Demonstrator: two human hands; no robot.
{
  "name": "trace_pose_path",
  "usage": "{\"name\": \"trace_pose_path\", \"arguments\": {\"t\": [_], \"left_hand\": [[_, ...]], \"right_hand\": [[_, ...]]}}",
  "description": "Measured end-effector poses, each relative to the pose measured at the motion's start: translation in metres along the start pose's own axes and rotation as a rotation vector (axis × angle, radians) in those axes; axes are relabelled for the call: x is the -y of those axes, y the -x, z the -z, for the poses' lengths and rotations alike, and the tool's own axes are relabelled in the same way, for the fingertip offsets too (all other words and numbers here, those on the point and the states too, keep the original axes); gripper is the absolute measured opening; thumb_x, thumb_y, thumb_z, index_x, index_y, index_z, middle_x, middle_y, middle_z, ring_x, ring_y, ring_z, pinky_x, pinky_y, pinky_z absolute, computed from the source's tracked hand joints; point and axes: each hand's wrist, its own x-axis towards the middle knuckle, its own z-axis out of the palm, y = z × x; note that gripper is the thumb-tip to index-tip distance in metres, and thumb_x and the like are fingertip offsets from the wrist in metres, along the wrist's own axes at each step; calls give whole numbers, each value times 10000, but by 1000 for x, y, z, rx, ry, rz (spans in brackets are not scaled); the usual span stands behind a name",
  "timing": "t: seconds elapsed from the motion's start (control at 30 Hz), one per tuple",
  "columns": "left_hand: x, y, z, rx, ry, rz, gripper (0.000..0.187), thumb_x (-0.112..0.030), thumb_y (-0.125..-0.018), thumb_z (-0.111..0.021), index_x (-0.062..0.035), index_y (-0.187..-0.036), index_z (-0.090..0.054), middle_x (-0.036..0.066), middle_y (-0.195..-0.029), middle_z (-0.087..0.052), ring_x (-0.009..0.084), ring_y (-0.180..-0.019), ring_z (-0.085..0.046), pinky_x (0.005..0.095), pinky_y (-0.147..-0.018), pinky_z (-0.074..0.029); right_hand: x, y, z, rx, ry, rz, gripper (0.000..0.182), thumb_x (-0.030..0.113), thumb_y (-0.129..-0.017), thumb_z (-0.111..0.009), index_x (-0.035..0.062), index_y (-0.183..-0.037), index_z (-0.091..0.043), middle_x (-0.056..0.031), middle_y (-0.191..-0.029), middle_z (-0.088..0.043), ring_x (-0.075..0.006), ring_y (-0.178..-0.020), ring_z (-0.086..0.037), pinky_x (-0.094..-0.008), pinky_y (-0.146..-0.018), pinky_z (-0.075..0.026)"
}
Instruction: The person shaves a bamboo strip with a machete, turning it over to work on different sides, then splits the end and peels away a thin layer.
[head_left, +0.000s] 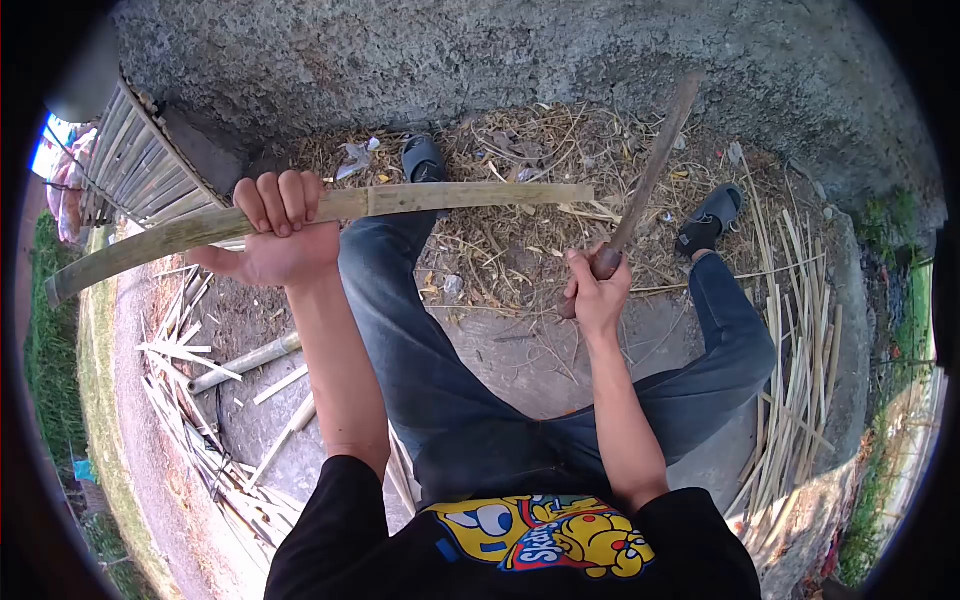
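Note:
My left hand (pixel 280 225) is closed around a long flat bamboo strip (pixel 420 199), which stretches sideways across the view, its left end curving down and its right end near the middle. In my right hand (pixel 601 285) is the dark wooden handle of a long blade (pixel 656 160). The blade points up and to the right, its tip in front of the rough wall. A small gap shows between the strip's right end and the blade.
Cut bamboo strips (pixel 790 360) lie at the right, with more strips (pixel 230 490) and a bamboo pole (pixel 245 362) at the lower left. A rough wall (pixel 480 60) runs along the top. Shavings cover the ground around my sandalled feet. A slatted bamboo panel (pixel 150 160) leans upper left.

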Motion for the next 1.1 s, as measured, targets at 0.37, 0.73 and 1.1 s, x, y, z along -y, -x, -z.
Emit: {"name": "trace_pose_path", "arguments": {"t": [0.37,0.73,1.1], "left_hand": [[105,57,-47,-104,-589,-191,626,-680,-937,-446,-98,-712,-407,24,-597,-355,209,-625,-455,349,-671,-398],[75,66,-19,-223,-597,-40,469,-342,-981,-470,-159,-590,-288,-9,-482,-244,95,-417,-209,271,-416,-206],[77,54,9,-209,-570,-72,465,-262,-967,-527,-137,-582,-298,-3,-479,-244,92,-399,-211,257,-393,-217]], "right_hand": [[19,65,-5,116,-39,-184,243,124,-897,-738,31,-873,-515,-9,-605,-533,-110,-391,-513,-281,-362,-396],[-13,58,44,-75,90,-429,219,197,-934,-685,14,-937,-563,-86,-757,-618,-114,-433,-503,-271,-375,-405],[-85,43,69,65,423,-621,326,340,-965,-628,14,-950,-621,-37,-673,-553,-144,-448,-539,-306,-380,-418]]}}
